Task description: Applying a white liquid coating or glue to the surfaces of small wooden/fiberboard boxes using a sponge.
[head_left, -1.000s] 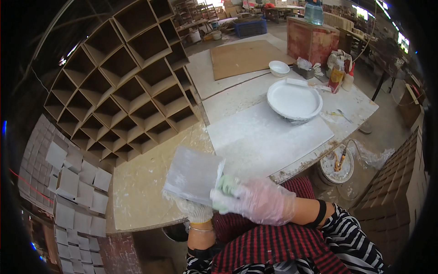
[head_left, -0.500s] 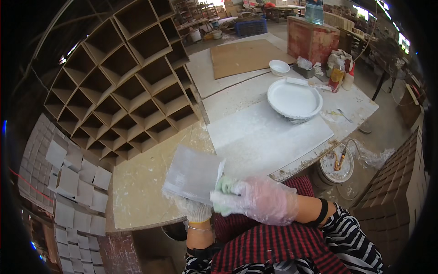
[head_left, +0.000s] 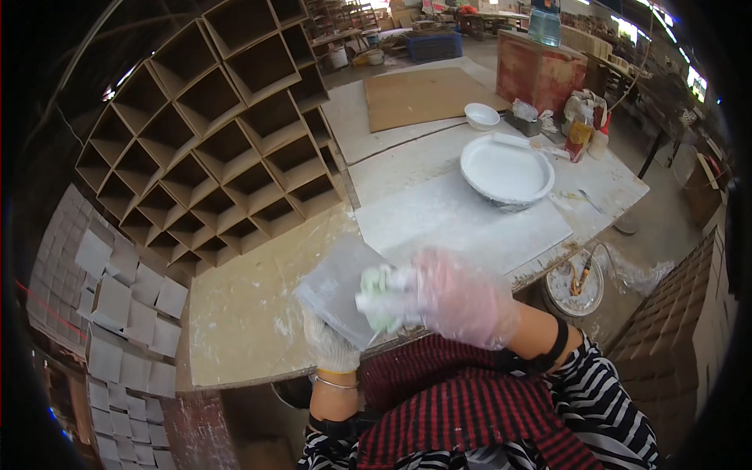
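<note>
My left hand (head_left: 333,345), in a white knitted glove, grips a flat grey-white panel (head_left: 333,280) from below and holds it tilted over the table's near edge. The panel's face looks streaked, and its full depth cannot be made out. My right hand (head_left: 462,301) wears a loose clear plastic glove over something pinkish and is smeared by motion. Its fingers close round a soft pale green pad (head_left: 379,294), cloth or sponge, against the panel's right part. Farther off, a wide basin (head_left: 507,168) of white liquid stands on the white-smeared board (head_left: 470,227).
A tall brown compartment rack (head_left: 223,149) stands at the left on the worktable (head_left: 243,337). Below it, several pale boxes (head_left: 117,305) are stacked. A small white bowl (head_left: 482,117), bottles (head_left: 580,135) and a red box (head_left: 540,69) sit beyond the basin. A bucket (head_left: 576,294) stands right.
My right hand has risen and moved across the panel's face with the green pad. The panel has turned and shifted slightly right; my left hand still grips it.
</note>
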Available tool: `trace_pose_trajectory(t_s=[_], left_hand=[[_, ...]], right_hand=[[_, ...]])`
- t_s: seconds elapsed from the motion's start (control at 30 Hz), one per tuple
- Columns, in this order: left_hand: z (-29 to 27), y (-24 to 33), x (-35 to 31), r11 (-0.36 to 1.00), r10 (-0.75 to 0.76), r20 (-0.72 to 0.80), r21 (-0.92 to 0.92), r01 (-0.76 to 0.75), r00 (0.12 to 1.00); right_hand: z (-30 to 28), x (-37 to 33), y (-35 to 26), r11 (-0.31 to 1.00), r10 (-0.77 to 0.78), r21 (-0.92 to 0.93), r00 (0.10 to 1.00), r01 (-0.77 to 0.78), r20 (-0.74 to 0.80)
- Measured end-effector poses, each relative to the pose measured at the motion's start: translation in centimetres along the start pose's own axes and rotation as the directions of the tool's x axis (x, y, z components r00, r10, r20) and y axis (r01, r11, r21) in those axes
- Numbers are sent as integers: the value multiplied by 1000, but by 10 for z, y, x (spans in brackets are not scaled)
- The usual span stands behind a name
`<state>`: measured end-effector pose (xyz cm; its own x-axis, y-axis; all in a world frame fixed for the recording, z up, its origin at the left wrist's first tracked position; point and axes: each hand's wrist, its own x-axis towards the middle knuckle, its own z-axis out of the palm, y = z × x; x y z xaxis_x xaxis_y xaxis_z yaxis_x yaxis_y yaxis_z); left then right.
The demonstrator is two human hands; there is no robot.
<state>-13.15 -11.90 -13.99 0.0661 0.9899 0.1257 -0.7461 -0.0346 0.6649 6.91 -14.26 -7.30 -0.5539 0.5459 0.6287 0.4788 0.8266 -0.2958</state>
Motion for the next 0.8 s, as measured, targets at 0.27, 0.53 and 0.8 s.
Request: trace_pose_trajectory(t_s=[0.27,0.53,0.8], left_hand=[[-8,-3,30,975,-184,209,161,152,960],[-55,-31,50,830,-335,292,542,134,896],[3,-5,44,884,-393,171,-202,422,904]], right_hand=[[-24,9,-4,984,-147,98,988,152,-57],[-16,27,3,955,-297,53,951,293,82],[-8,-23,-3,823,-42,568,998,13,39]])
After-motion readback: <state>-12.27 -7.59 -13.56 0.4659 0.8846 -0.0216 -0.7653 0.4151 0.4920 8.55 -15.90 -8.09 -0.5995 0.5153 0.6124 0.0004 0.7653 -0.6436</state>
